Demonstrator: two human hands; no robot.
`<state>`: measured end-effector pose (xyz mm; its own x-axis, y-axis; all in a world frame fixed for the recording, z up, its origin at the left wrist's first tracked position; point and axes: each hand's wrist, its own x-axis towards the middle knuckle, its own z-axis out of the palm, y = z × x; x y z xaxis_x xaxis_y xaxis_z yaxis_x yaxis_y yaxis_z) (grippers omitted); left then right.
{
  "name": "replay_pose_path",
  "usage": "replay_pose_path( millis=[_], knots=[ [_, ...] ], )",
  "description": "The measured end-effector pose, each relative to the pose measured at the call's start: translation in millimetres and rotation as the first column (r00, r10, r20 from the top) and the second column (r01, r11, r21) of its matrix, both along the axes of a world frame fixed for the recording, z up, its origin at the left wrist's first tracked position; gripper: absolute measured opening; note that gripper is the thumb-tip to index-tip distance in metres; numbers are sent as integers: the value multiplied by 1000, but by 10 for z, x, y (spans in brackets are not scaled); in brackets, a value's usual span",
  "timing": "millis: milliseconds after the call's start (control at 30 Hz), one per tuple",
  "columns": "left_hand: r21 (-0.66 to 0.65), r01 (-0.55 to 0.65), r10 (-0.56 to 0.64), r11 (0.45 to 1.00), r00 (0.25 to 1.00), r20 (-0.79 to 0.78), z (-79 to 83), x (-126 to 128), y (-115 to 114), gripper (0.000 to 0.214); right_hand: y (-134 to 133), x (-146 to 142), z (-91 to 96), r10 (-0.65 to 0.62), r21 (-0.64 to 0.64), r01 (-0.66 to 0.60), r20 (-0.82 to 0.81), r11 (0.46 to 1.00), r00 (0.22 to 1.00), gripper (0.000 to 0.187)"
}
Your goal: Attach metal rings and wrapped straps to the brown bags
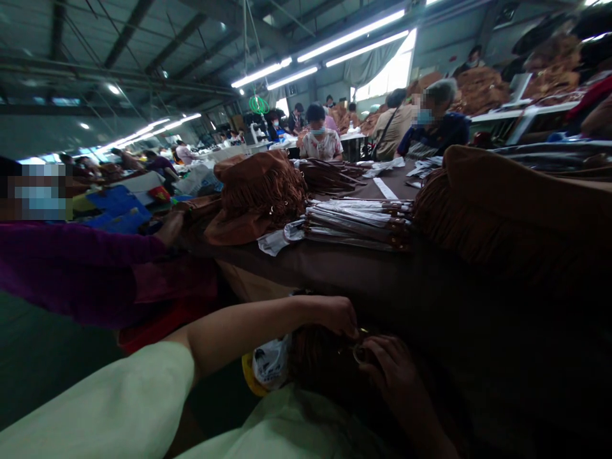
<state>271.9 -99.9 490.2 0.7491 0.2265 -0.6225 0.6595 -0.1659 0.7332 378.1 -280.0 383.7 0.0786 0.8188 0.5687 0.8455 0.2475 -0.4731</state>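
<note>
A dark brown fringed piece point(315, 360), probably a bag, lies at the table's near edge in front of my body. My left hand point(338, 315) reaches over it, its fingers curled and pinched close to a small gold-coloured metal bit point(364, 330); what the fingertips hold is too dark to make out. Just to the right, my right hand point(389, 363) has its fingers bent against a metal ring point(358, 353) on the brown piece. The two hands are close together, with the ring and the gold bit between them. Deep shadow hides most of the fringed piece.
On the dark table point(335, 264) lie plastic-wrapped brown straps point(356, 224), a brown fringed bag pile point(261, 197) and another fringed pile point(526, 197). A co-worker's purple sleeve point(81, 255) is at left. A white plastic bag point(271, 363) hangs below. More people sit beyond.
</note>
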Motion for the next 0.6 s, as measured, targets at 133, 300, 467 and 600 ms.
replay_pose_path(
  millis=[133, 300, 467, 600],
  knots=[
    [16, 96, -95, 995, 995, -41, 97, 22, -20, 13, -34, 2, -9, -2, 0, 2, -61, 1000, 998, 23],
    [521, 253, -305, 815, 952, 16, 114, -65, -279, 14, -19, 31, -28, -29, -19, 27, -107, 999, 994, 21],
    [393, 293, -291, 872, 954, -66, -179, -249, -394, 26, -35, 253, 60, -183, -3, 186, -170, 983, 968, 23],
    [57, 72, -79, 996, 989, 128, -171, -283, -152, 41, -75, 345, 101, -99, -28, 96, -148, 995, 984, 22]
  ],
)
